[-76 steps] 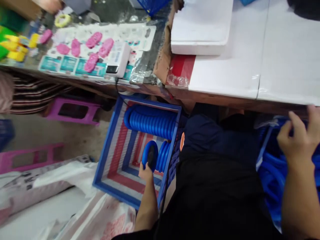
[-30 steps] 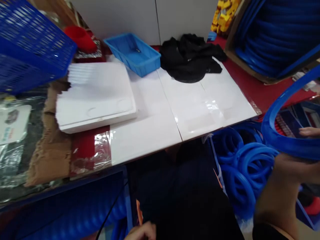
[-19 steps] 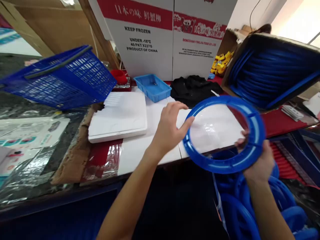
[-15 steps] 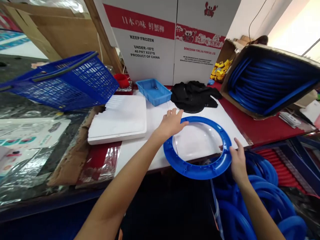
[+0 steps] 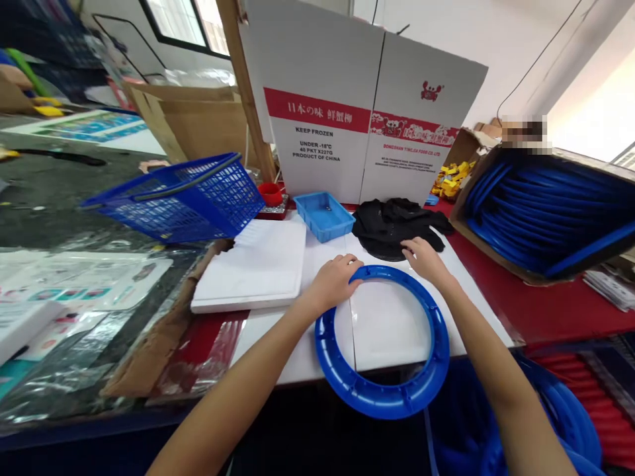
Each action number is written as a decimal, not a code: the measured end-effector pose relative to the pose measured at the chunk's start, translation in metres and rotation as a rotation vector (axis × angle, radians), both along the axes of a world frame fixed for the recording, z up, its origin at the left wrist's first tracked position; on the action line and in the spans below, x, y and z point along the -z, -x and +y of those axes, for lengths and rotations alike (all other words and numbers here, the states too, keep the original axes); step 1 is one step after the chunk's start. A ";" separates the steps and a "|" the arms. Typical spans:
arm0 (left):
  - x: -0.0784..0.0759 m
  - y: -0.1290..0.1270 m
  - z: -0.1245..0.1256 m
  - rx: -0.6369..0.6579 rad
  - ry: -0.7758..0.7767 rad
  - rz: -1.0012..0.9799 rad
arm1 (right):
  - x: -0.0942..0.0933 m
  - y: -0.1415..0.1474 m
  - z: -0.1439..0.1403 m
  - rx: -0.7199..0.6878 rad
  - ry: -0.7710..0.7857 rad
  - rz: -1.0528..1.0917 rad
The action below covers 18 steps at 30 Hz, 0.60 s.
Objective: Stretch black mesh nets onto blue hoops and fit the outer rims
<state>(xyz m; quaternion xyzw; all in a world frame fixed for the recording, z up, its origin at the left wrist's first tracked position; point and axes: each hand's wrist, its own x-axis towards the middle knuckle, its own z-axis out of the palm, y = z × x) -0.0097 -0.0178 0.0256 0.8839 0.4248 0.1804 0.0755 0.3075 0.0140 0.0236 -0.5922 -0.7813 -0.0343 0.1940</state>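
A blue plastic ring (image 5: 381, 400) with small ribs is tilted over the table's front edge. My left hand (image 5: 337, 281) grips its upper left rim, thumb on top and fingers wrapped over the outer side. My right hand (image 5: 424, 259) is off the ring, stretched out at the front edge of a crumpled black cloth (image 5: 381, 225). Its fingers are slightly bent and apart, with nothing visible between them; whether the fingertips touch the cloth I cannot tell.
A white foam slab (image 5: 258, 264), a small light-blue tray (image 5: 325, 218) and a blue basket (image 5: 193, 198) are to the left. Coiled blue tubing (image 5: 540, 205) fills a box at right. More blue rings (image 5: 560, 410) lie below the table, lower right. White cartons (image 5: 317, 86) stand behind.
My right hand has left the ring's right side and moved up and forward to the black cloth. My left hand still holds the ring, which has shifted slightly. The view has tilted up.
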 end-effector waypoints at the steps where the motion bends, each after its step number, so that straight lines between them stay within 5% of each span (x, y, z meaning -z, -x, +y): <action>1: -0.004 0.002 -0.002 0.003 -0.012 -0.004 | 0.007 0.001 0.024 0.048 0.020 0.018; 4: -0.009 0.005 -0.008 -0.028 -0.005 0.082 | 0.031 0.003 0.066 0.060 0.023 0.072; 9: 0.003 0.003 -0.013 -0.019 0.012 0.337 | 0.054 -0.015 0.068 0.025 -0.036 0.178; 15: 0.006 -0.012 0.010 0.020 -0.023 0.349 | 0.032 -0.039 0.058 -0.101 -0.001 0.242; 18: 0.004 -0.022 0.025 -0.021 -0.049 0.377 | 0.012 -0.041 0.048 -0.038 -0.153 0.400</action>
